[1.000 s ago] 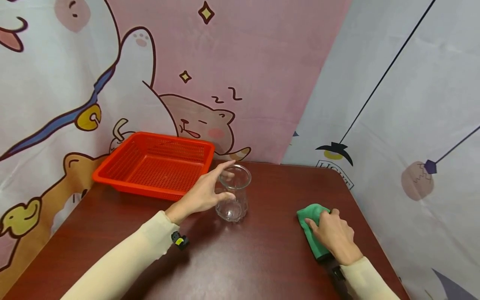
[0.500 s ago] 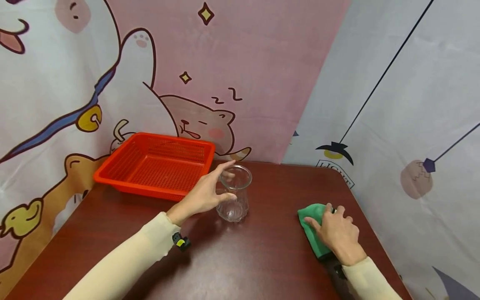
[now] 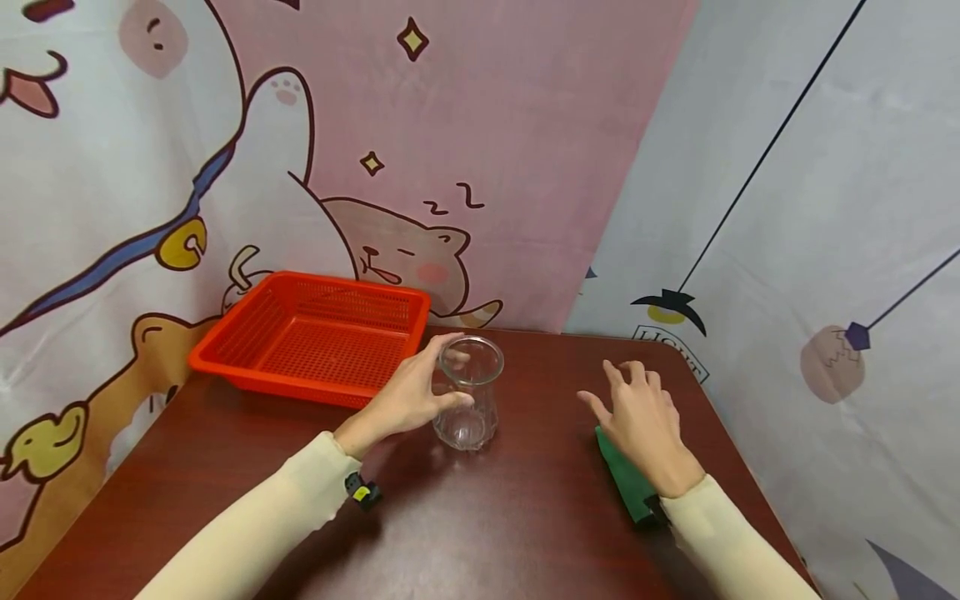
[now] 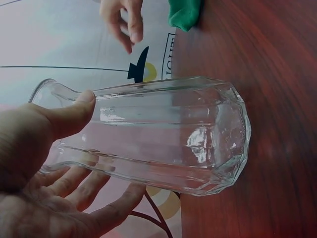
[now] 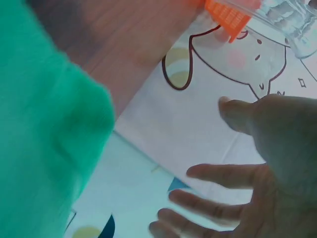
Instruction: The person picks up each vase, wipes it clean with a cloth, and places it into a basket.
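My left hand (image 3: 407, 390) grips a clear glass vase (image 3: 476, 417) around its narrow neck, thumb on the near side and fingers round the far side. The vase stands upright on the brown table; its faceted body and thick base show in the left wrist view. Spread fingers mark my right hand (image 3: 643, 421), which is raised over a green cloth (image 3: 628, 479) and holds nothing. Part of the cloth lies hidden beneath that hand and wrist. In the right wrist view the cloth (image 5: 54, 129) fills the left side, apart from the fingers.
A red-orange perforated plastic basket (image 3: 330, 342) sits at the table's back left, just beyond my left hand. Behind the table (image 3: 517, 517) hangs a cartoon-printed curtain (image 3: 517, 167), which also runs along the right side.
My right hand has let go of the green cloth and lifted up, forward and slightly left, leaving it on the table. The left hand keeps its grip on the vase.
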`<move>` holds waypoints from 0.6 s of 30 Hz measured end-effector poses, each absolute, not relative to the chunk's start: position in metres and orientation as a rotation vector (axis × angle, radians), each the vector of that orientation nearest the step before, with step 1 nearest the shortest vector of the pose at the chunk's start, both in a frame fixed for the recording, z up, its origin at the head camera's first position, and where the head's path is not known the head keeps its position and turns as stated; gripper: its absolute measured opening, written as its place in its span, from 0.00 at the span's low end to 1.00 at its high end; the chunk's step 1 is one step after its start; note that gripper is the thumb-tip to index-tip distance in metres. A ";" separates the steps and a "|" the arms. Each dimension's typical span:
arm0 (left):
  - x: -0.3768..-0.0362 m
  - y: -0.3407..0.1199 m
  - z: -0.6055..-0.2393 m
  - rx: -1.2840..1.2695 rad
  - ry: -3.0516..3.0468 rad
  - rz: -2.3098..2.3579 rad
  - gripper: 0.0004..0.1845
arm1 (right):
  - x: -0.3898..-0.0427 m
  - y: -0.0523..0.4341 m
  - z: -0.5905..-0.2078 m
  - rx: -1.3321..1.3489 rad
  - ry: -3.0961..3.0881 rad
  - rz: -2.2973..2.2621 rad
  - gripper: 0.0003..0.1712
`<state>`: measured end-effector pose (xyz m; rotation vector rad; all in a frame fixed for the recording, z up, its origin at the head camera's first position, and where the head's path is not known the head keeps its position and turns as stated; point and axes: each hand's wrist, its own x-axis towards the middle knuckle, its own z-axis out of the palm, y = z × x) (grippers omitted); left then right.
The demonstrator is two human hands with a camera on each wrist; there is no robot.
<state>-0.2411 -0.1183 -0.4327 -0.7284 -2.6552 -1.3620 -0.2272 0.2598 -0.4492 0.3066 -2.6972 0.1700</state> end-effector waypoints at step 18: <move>-0.232 -0.126 -0.438 -0.750 -2.631 -1.447 0.42 | -0.273 0.210 -0.456 0.644 -2.660 0.506 0.39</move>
